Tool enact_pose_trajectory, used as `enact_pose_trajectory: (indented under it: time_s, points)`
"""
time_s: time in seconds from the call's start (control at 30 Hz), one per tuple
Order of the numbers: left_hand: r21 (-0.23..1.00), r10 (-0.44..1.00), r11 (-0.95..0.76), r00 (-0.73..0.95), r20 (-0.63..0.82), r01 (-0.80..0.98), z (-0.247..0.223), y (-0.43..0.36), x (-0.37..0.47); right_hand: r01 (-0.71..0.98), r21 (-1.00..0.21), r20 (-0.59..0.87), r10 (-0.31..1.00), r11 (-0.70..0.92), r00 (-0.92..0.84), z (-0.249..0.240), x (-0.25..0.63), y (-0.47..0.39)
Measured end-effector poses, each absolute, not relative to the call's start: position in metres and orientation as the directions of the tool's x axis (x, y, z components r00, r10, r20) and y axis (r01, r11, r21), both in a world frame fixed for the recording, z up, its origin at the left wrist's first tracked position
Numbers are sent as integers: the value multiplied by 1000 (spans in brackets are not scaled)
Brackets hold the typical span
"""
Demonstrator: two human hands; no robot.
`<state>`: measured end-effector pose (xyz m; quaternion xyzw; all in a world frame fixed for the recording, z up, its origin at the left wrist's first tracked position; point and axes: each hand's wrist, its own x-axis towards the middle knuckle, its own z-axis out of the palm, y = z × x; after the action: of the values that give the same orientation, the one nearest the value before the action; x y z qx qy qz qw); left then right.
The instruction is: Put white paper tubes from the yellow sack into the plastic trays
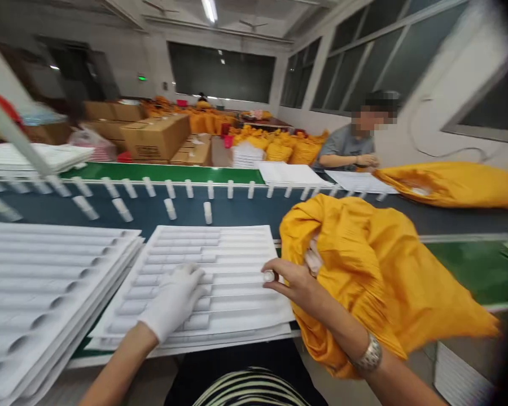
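Note:
A white ridged tray (245,316) lies on the bench before me, with rows of white cylinders (182,242) over its left part. My left hand (173,299), in a white glove, rests on these rows; whether its fingers grip a cylinder is hidden. Bare and wearing a metal bracelet, my right hand (290,282) pinches a small white cylinder (269,276) above the tray's right part. Just beyond that hand an orange sack (364,254) lies with its mouth open and something pale inside.
Stacked ridged trays (46,282) stand at the left. Behind the tray runs a dark conveyor (237,210) with small white cylinders standing along it. Across it a person (347,146) works beside another orange sack (461,183). Cardboard boxes (156,138) are farther back.

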<state>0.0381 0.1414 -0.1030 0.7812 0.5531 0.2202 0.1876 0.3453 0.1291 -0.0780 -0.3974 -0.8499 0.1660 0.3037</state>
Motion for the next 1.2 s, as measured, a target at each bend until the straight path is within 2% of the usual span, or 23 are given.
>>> enact_pose_trajectory:
  time_s: [0.13,0.33,0.4,0.47,0.53,0.6,0.83,1.07,1.2]
  points:
    - [445,921,-384,368,126,809,-113,155,22,541,-548,403,768,639,-499,-85,345,134]
    - [440,910,-402,402,99,803,-109,161,21,455,-600,446,747,658,-492,-85,343,131]
    - [498,920,-385,366,140,777,-103,156,27,417,-630,483,750,656,-452,-83,345,130]
    - [647,938,-326,320,132,690,-92,146,38,380,-670,509,767,638,-391,-82,346,128]
    - [795,939,-227,342,26,562,-77,132,53,334,-706,525,779,624,-344,-80,346,125]
    - [873,911,-123,403,-90,471,-64,121,67,294,-728,532,781,619,-326,-78,346,123]
    - [938,871,15,456,-184,348,-45,111,93,276,-707,556,753,651,-352,-73,361,119]
    - [974,740,163,633,-227,159,-57,109,112,218,-589,593,600,778,-537,-62,371,107]
    - [952,651,259,698,-298,165,-59,105,119,183,-608,544,573,773,-613,-59,369,105]
